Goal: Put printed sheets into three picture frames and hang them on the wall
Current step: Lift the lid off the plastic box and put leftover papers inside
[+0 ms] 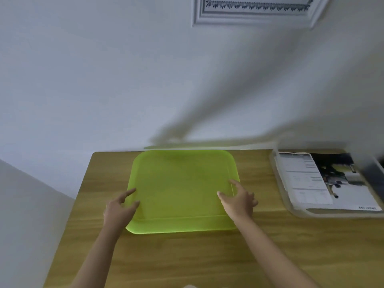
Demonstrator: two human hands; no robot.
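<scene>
Left hand [119, 205] and right hand [239, 197], fingers loosely spread, holding nothing, rest at the side rims of an empty green tray [182, 225] mid-table. Printed sheets [305, 179] lie in a clear tray [291, 210] at the table's [187, 262] right edge; one frame [255, 16] hangs on the wall. Likely between frames; next, fetch a sheet.

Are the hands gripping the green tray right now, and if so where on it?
Nothing is gripped. The left hand and right hand are open at the side rims of the green tray, which lies on the table.
</scene>
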